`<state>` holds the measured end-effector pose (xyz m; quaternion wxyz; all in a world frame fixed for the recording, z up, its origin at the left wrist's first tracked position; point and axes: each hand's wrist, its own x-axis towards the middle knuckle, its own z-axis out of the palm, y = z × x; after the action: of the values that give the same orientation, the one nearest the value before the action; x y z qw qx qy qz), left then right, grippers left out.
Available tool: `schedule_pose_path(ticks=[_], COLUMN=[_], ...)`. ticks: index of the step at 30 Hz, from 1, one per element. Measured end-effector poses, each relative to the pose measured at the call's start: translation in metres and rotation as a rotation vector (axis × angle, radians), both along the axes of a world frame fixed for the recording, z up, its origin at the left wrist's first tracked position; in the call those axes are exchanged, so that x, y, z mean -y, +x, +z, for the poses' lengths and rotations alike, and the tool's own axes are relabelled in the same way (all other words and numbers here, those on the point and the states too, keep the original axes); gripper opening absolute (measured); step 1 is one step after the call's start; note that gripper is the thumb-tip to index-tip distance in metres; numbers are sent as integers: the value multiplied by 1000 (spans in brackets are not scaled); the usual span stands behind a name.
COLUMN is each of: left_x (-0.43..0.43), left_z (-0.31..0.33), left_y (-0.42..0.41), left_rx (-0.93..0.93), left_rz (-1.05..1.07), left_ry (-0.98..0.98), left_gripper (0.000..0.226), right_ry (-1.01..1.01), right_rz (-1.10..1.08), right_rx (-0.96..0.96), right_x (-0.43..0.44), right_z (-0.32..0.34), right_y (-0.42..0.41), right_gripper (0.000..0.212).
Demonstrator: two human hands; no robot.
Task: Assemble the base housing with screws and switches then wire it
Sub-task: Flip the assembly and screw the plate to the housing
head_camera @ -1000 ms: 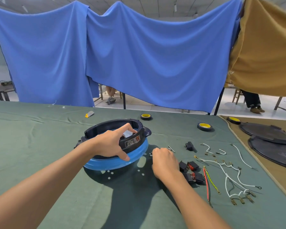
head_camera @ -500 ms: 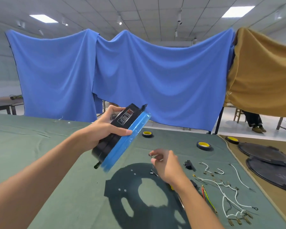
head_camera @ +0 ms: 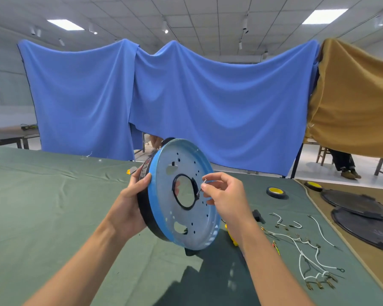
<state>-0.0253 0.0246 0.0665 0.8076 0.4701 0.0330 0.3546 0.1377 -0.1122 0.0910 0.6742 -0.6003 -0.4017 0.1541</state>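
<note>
Now L hand point(head_camera: 128, 208) tilts housing point(head_camera: 186, 195) up; R hand point(head_camera: 226, 195) pinches screw point(head_camera: 205, 180).

So the left hand point(head_camera: 128, 208) lifted the base housing point(head_camera: 184, 195) off the table and flipped its underside toward me, right hand point(head_camera: 226, 199) now pinching screws point(head_camera: 202, 186) against it.

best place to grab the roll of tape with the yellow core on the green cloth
The tape roll lies flat on the green cloth, ring facing up, with open cloth all around it. Come straight down from above and pinch across the black outer wall, or put one finger in the yellow core and the thumb outside. Lying flat, it offers no edge for a side grip, and both hands are busy now.
</note>
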Motion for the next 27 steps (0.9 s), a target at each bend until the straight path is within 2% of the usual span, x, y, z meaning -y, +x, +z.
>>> schedule_pose_path(ticks=[10, 13, 17, 23, 27], left_x=[-9, -18, -31, -41, -45], left_z=[-42, -52, -67, -91, -90], left_y=[-7, -13, -20, -20, -15], left_rx=[-8, 6, 90, 233, 210], left_rz=[-7, -24, -39, -174, -201], left_ry=[-268, -295, -345, -359, -344], left_gripper=[70, 51, 47, 45, 44], right_ry=[-68, -115, -173, -195, -216], right_rz=[44, 67, 138, 154, 151], right_rx=[121, 215, 359, 503, 666], right_x=[-36, -55, -80, -116, -134], right_z=[-5, -8, -11, -16, -17], right_y=[-17, -25, -39, -50, -48], right_gripper=[11, 9, 11, 9, 7])
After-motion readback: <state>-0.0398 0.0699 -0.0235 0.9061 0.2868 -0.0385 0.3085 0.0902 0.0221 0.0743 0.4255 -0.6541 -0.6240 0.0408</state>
